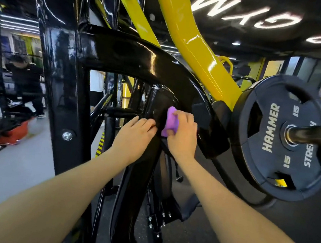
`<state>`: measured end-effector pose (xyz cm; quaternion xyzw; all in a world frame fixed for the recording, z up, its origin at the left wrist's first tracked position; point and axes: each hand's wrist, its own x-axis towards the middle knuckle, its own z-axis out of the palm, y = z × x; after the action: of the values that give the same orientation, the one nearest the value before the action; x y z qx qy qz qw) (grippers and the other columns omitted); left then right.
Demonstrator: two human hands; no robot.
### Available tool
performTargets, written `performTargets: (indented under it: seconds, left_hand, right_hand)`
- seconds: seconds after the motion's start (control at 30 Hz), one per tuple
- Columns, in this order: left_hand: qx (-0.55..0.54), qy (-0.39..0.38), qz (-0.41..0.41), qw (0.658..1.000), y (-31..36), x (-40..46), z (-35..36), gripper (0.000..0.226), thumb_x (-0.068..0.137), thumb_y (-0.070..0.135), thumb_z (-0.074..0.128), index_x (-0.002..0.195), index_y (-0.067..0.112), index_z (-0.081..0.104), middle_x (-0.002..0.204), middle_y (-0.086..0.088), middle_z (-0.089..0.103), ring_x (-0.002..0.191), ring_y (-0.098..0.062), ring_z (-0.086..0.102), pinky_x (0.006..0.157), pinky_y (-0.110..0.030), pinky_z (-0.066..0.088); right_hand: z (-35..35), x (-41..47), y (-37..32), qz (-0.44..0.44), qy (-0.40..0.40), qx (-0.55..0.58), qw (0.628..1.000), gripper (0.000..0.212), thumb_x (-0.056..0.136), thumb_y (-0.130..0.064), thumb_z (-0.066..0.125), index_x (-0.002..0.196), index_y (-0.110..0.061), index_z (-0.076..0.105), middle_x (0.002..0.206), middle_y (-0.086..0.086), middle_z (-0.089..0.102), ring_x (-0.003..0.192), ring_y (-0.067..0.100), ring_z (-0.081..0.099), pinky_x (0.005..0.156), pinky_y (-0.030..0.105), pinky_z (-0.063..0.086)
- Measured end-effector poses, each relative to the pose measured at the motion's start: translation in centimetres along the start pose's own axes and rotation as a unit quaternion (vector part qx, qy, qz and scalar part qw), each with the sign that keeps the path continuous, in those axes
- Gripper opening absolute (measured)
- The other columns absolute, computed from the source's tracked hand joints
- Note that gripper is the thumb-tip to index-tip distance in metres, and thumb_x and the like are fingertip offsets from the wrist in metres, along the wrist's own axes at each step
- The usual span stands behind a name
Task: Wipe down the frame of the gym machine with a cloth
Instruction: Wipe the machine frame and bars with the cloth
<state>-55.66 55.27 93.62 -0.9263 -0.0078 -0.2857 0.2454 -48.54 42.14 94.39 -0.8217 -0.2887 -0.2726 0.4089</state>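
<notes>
1. I'm in a dim gym with a grey floor; far off to the left another person (pixel 26 81) stands by some kit, and an orange bag (pixel 11 135) lies on the floor near them.

2. Right in front of me is the black frame (pixel 134 59) of the machine, a glossy curved beam sweeping down from upper left to lower right, with a yellow arm (pixel 198 52) crossing behind it.

3. My right hand (pixel 182 131) is closed round a bunched purple cloth (pixel 170 121), fingers curled over it so the wad sits pressed against the black upright just under the curve. I judge I hold it balled so there's a firm pad for the narrow inner face.

4. My left hand (pixel 134 136) holds nothing; it lies flat with fingers together against the same upright, just left of the cloth, almost touching it. That looks like bracing (leaning into a tight gap is easier with a steady palm).

5. To the right, a black weight plate (pixel 280 138) hangs on its bar, near my right wrist but apart from it, so I'd keep my elbow tucked in.

6. The wide beam above shines already, though I can't tell whether it's been wiped; the lower struts near my forearms look like the ground left to cover.
</notes>
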Motion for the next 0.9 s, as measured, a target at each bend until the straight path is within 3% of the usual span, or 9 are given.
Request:
performTargets:
  seconds: [0.07, 0.13, 0.17, 0.27, 0.33, 0.47, 0.57, 0.7, 0.9]
  left_hand:
    - [-0.027, 0.029, -0.031, 0.999, -0.7, -1.1, 0.0, 0.044, 0.074, 0.017, 0.073, 0.117, 0.016, 0.064, 0.117, -0.004, 0.058, 0.103, -0.022, 0.058, 0.092, -0.035, 0.046]
    - [-0.029, 0.046, -0.055, 0.997, -1.6, -2.1, 0.3, 0.039, 0.062, 0.013, 0.08, 0.1, 0.015, 0.071, 0.1, -0.005, 0.063, 0.084, -0.024, 0.063, 0.076, -0.033, 0.052]
    - [-0.027, 0.047, -0.062, 0.997, -1.9, -2.6, 0.4, 0.037, 0.064, 0.012, 0.079, 0.101, 0.014, 0.07, 0.1, -0.005, 0.062, 0.084, -0.024, 0.062, 0.077, -0.033, 0.052]
    - [-0.035, -0.009, -0.09, 0.995, -2.2, -4.1, 1.0, 0.04, 0.087, 0.015, 0.059, 0.126, 0.018, 0.057, 0.121, -0.002, 0.053, 0.108, -0.022, 0.054, 0.097, -0.032, 0.04]
    - [-0.036, -0.032, -0.102, 0.994, -1.7, -5.0, 1.3, 0.041, 0.092, 0.016, 0.051, 0.133, 0.02, 0.05, 0.127, 0.0, 0.047, 0.116, -0.02, 0.048, 0.099, -0.03, 0.036]
    - [-0.038, -0.102, -0.112, 0.988, 0.9, -6.7, 1.5, 0.04, 0.092, 0.019, 0.049, 0.132, 0.02, 0.047, 0.13, -0.001, 0.042, 0.117, -0.02, 0.045, 0.097, -0.03, 0.035]
    - [-0.048, -0.146, -0.128, 0.98, 2.9, -8.3, 2.6, 0.042, 0.091, 0.019, 0.05, 0.132, 0.021, 0.046, 0.131, -0.002, 0.041, 0.12, -0.021, 0.043, 0.103, -0.032, 0.033]
    - [-0.081, -0.203, -0.154, 0.964, 6.3, -10.7, 5.0, 0.041, 0.089, 0.021, 0.053, 0.13, 0.02, 0.046, 0.131, -0.003, 0.041, 0.12, -0.022, 0.043, 0.098, -0.031, 0.036]
    - [-0.143, -0.29, -0.187, 0.928, 11.9, -16.6, 9.1, 0.042, 0.091, 0.018, 0.051, 0.132, 0.019, 0.043, 0.132, -0.003, 0.039, 0.12, -0.022, 0.043, 0.095, -0.031, 0.038]
  right_hand:
    - [0.6, 0.5, -1.4, -0.054, -0.001, -0.027, 0.998, 0.051, 0.082, -0.003, 0.062, 0.129, -0.016, 0.049, 0.135, 0.004, 0.04, 0.118, 0.027, 0.038, 0.077, 0.033, 0.043]
    - [1.4, 0.5, -1.7, -0.066, -0.003, -0.066, 0.996, 0.05, 0.081, -0.002, 0.063, 0.127, -0.017, 0.051, 0.135, 0.002, 0.04, 0.122, 0.027, 0.034, 0.073, 0.032, 0.045]
    - [1.8, 0.5, -1.7, -0.074, -0.008, -0.087, 0.993, 0.047, 0.08, -0.001, 0.064, 0.123, -0.018, 0.053, 0.135, 0.001, 0.04, 0.124, 0.027, 0.033, 0.07, 0.031, 0.045]
    - [2.1, 0.5, -1.6, -0.093, -0.032, -0.143, 0.985, 0.039, 0.08, -0.001, 0.064, 0.115, -0.017, 0.059, 0.132, -0.002, 0.042, 0.123, 0.023, 0.033, 0.061, 0.026, 0.038]
    - [1.9, 0.2, -1.4, -0.097, -0.066, -0.159, 0.98, 0.038, 0.081, -0.002, 0.063, 0.116, -0.017, 0.059, 0.13, -0.003, 0.042, 0.12, 0.022, 0.033, 0.061, 0.027, 0.036]
    - [1.9, -2.5, 0.4, -0.076, -0.18, -0.155, 0.969, 0.041, 0.082, -0.002, 0.062, 0.12, -0.017, 0.059, 0.128, -0.005, 0.045, 0.116, 0.023, 0.037, 0.066, 0.031, 0.035]
    - [2.7, -5.3, 2.7, -0.048, -0.24, -0.142, 0.959, 0.044, 0.082, 0.001, 0.061, 0.12, -0.02, 0.059, 0.125, -0.005, 0.048, 0.112, 0.023, 0.039, 0.064, 0.032, 0.037]
    - [4.7, -8.5, 5.4, -0.02, -0.312, -0.119, 0.942, 0.046, 0.081, 0.001, 0.063, 0.12, -0.023, 0.06, 0.122, -0.003, 0.048, 0.111, 0.025, 0.04, 0.067, 0.035, 0.041]
    - [9.2, -14.9, 8.9, 0.004, -0.414, -0.108, 0.904, 0.052, 0.083, -0.002, 0.063, 0.13, -0.021, 0.054, 0.129, 0.002, 0.043, 0.121, 0.03, 0.038, 0.085, 0.042, 0.047]
